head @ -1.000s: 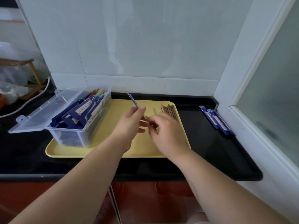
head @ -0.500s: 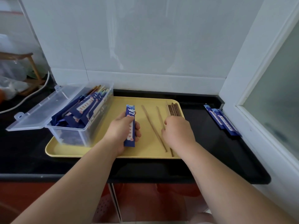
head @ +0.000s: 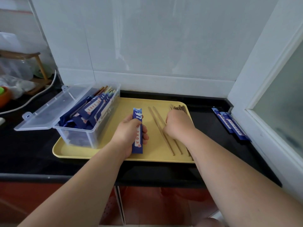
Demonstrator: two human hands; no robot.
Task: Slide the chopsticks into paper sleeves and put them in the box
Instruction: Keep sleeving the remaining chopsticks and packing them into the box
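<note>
My left hand (head: pixel 129 135) grips a blue paper sleeve (head: pixel 137 115) that points away from me, low over the yellow tray (head: pixel 164 157). Two light-brown chopsticks (head: pixel 155 118) lie side by side on the tray to its right. My right hand (head: pixel 178 125) sits over them with curled fingers, its fingertips closing on their middle. A clear plastic box (head: pixel 85 138) with its lid (head: pixel 49 110) open stands on the tray's left and holds several sleeved chopsticks.
A bundle of dark chopsticks (head: pixel 179 107) lies at the tray's far right, partly behind my right hand. Spare blue sleeves (head: pixel 229 125) lie on the black counter (head: pixel 213 145) by the window frame. A white cable (head: pixel 32 97) runs at far left.
My hands have come apart and dropped to the tray. The left now holds the sleeve flat and low; the right has settled onto the loose chopsticks.
</note>
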